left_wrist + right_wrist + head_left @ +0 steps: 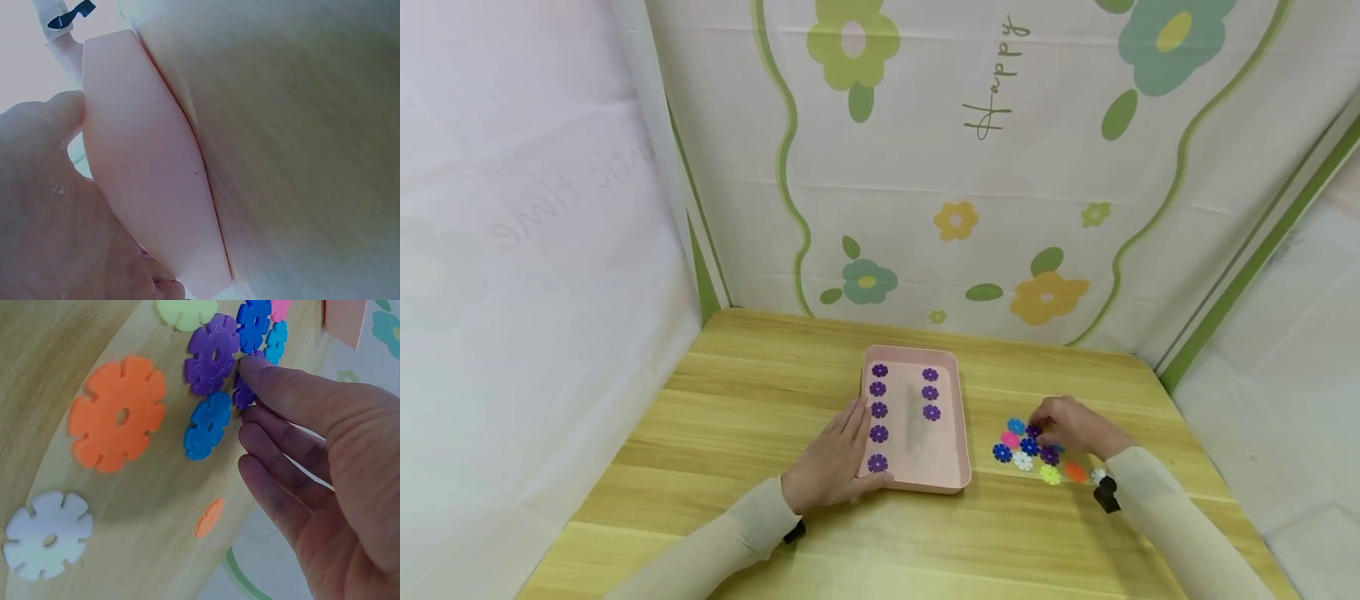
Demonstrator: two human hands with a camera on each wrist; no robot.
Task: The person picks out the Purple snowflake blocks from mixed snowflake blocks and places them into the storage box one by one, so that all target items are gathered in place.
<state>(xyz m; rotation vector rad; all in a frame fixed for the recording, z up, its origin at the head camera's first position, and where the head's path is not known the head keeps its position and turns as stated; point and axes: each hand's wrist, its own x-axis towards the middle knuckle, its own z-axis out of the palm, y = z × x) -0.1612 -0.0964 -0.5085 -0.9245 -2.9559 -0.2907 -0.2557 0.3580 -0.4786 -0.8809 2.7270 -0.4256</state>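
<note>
My left hand [833, 458] rests on the left rim of a pink tray [949, 433], fingers straight along the edge and thumb over the near corner. In the left wrist view, the tray's outer wall lies beside that hand. Purple snowflake discs [878, 433] stand in two columns inside the tray, several on the left and three on the right. To the tray's right, my right hand [1073, 425] reaches into a loose group of coloured snowflake discs. Its thumb and index finger pinch a purple snowflake disc [241, 394], partly hidden by the fingertips.
Around the right hand lie blue, pink, white [1022, 460], yellow [1050, 474] and orange [117, 415] discs on the wooden table [737, 400]. A small orange disc [210, 517] lies apart near the table edge. Flower-printed cloth [910, 167] walls stand behind and at both sides.
</note>
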